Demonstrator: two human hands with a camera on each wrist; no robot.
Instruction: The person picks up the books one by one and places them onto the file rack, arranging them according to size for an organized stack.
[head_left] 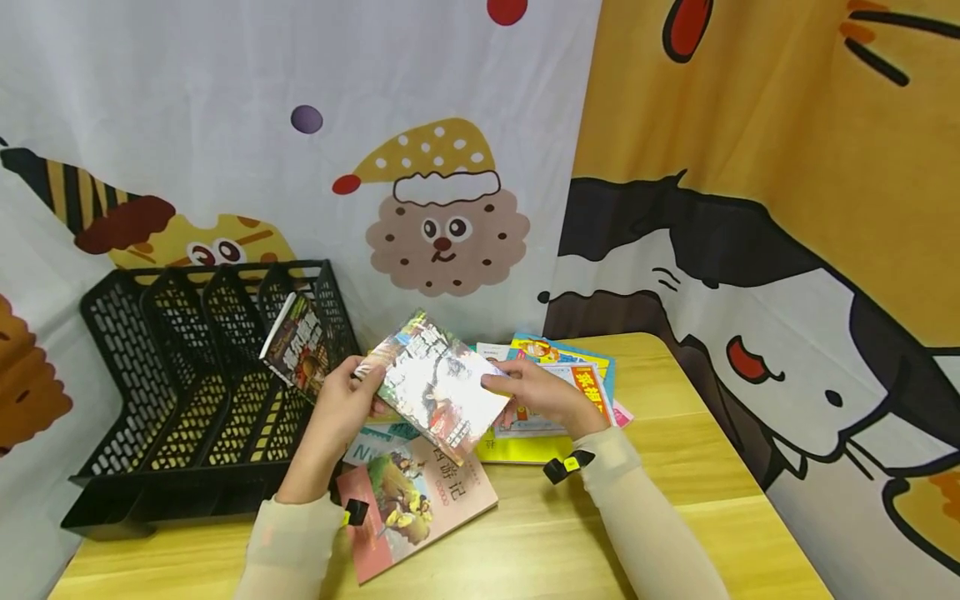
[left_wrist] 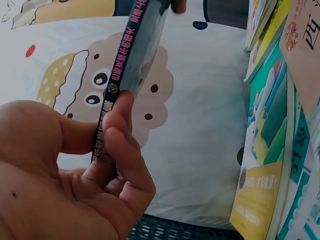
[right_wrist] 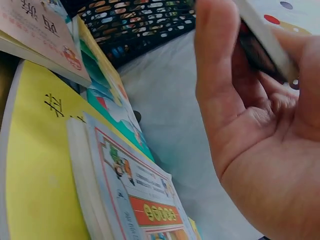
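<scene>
A thin book with a glossy, glaring cover (head_left: 438, 387) is held up over the pile by both hands. My left hand (head_left: 347, 408) pinches its left edge, thumb on the cover; in the left wrist view the dark spine (left_wrist: 122, 65) with pink lettering runs up from the fingers. My right hand (head_left: 547, 392) pinches the opposite side, thumb on top. Below lie a pink book (head_left: 472, 487) with a picture of figures on its cover, a yellow book (head_left: 517, 452), and a white book (right_wrist: 150, 200) with a red label.
A black mesh file rack (head_left: 135, 375) with several compartments stands at the left. One dark-covered book (head_left: 300, 346) leans in its rightmost slot. A blue-edged book (head_left: 609, 367) lies at the back of the wooden table (head_left: 697, 467), before a printed curtain (head_left: 450, 75).
</scene>
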